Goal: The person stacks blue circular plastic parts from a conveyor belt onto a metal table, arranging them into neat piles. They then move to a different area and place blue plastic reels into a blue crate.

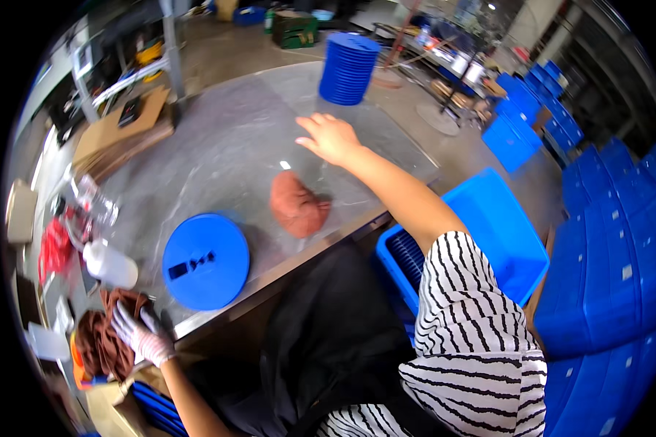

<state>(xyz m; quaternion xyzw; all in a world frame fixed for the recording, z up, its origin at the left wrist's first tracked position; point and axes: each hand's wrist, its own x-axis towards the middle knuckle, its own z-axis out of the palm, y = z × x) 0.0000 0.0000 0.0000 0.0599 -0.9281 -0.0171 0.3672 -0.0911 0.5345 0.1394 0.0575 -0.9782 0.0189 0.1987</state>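
Landmark: flat blue disc (213,280), lying near the close edge of the grey counter (219,138), a dark slot and small notched cut-outs in its face.

Left hand (142,336), in a pale glove: nearer the wearer than the disc and a little to its left. Laid on a crumpled brown cloth (98,336), fingers somewhat spread; cannot tell whether any fabric is pinched. Cloth bunched at the counter's edge, left and near side of the disc.

Right hand (331,140), bare: well beyond the disc, to its right, arm stretched out over the counter. Wide, fingers and thumb apart. Stack of blue discs (348,76) a little past the fingertips, a gap between; stands upright on the far part of the counter, beyond and right of the disc.

Red-brown cloth (297,207): crumpled heap right of the disc, slightly beyond it, apart from both hands.

White bottle (111,266): tipped-looking, just left of the disc. Red bag (55,251) farther left. Cardboard sheets (116,138), beyond and left of the disc, black device (130,111) on top. Bright blue bin (499,226): well right of the disc, off the counter.
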